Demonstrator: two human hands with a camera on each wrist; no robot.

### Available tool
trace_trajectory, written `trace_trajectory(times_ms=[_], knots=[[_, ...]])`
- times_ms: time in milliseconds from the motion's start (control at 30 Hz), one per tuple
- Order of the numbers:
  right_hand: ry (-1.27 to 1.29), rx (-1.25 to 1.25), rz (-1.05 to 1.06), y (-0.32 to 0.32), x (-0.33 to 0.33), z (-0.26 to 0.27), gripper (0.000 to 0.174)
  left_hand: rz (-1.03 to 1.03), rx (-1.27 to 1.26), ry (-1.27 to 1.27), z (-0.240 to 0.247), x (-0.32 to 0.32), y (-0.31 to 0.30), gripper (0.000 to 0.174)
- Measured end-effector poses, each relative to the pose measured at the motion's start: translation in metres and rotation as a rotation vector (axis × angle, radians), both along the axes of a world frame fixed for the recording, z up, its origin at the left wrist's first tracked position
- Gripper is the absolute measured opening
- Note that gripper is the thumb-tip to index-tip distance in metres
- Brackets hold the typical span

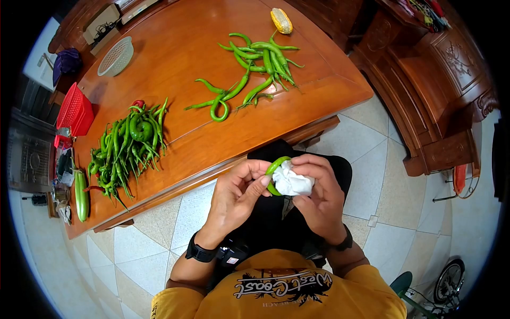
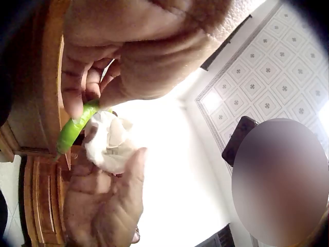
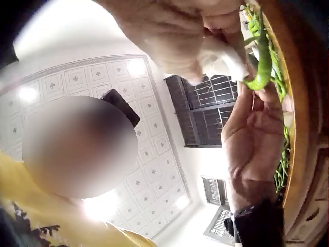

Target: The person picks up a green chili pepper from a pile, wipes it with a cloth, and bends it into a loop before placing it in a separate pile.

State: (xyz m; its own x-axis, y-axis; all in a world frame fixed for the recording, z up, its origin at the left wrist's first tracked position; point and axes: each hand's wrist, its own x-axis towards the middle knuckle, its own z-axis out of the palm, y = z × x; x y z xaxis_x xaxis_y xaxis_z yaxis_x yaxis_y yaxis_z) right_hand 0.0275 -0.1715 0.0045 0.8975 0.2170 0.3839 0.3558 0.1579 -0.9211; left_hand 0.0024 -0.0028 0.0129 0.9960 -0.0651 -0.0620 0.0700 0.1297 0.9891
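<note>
Above the lap, in front of the table edge, a curved green chili pepper [image 1: 272, 169] is held between both hands. My left hand [image 1: 236, 194] pinches it between thumb and fingers. My right hand [image 1: 325, 199] grips a crumpled white cloth [image 1: 292, 181] against the pepper's right side. In the left wrist view the pepper [image 2: 77, 128] slants down from the left fingertips, with the cloth [image 2: 109, 141] beside it. From the right wrist, the pepper [image 3: 264, 64] shows bent, its lower end at the left fingers and the cloth [image 3: 221, 62] under the right hand.
On the wooden table [image 1: 186, 64] lie a big heap of green peppers [image 1: 130, 143] at left and a looser group [image 1: 268, 58] at the far right, near a corn cob [image 1: 281, 21]. A red basket [image 1: 77, 111], a pale basket [image 1: 116, 57] and a long green vegetable [image 1: 81, 195] stand along the left.
</note>
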Motion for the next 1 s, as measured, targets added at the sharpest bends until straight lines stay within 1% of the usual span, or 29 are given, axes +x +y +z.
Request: trace_trajectory(times_ms=[67,167,300,333,400,533,667,767,800,900,933,1000], knots=[[-0.133,-0.143,0.007,-0.005,0.002,-0.004,0.026,-0.001,-0.015,0.002,0.0,0.0,-0.001,0.02],[-0.227,-0.261,0.079,-0.005,0.002,-0.008,0.027,0.02,-0.021,-0.004,-0.001,0.0,-0.001,0.02],[-0.206,-0.358,-0.002,-0.007,0.005,-0.007,0.022,0.043,-0.037,-0.013,-0.002,-0.001,0.001,0.019],[-0.173,-0.362,-0.01,-0.008,0.006,-0.006,0.023,0.045,-0.037,-0.009,-0.002,-0.001,0.001,0.019],[-0.191,-0.337,-0.007,-0.01,0.008,-0.007,0.025,0.05,-0.037,-0.002,-0.003,-0.001,0.001,0.019],[-0.175,-0.261,0.006,-0.007,0.005,-0.003,0.026,0.04,0.043,-0.028,0.001,-0.002,-0.004,0.017],[-0.104,-0.319,0.084,-0.006,0.002,-0.005,0.025,0.075,0.069,0.017,0.003,-0.003,-0.003,0.016],[-0.114,-0.395,0.13,-0.01,0.005,-0.01,0.028,0.077,0.068,0.019,0.003,-0.004,-0.002,0.016],[-0.131,-0.411,0.101,-0.011,0.006,-0.009,0.029,0.074,0.065,0.014,0.002,-0.004,-0.001,0.016],[-0.053,-0.452,-0.009,-0.013,0.008,-0.007,0.029,0.065,0.125,-0.008,0.003,-0.004,0.0,0.016],[-0.09,-0.492,-0.018,-0.015,0.011,-0.008,0.028,0.071,0.1,0.001,0.003,-0.004,0.0,0.016],[-0.099,-0.489,0.07,-0.018,0.011,-0.005,0.028,0.084,0.051,0.019,0.004,-0.003,0.0,0.016]])
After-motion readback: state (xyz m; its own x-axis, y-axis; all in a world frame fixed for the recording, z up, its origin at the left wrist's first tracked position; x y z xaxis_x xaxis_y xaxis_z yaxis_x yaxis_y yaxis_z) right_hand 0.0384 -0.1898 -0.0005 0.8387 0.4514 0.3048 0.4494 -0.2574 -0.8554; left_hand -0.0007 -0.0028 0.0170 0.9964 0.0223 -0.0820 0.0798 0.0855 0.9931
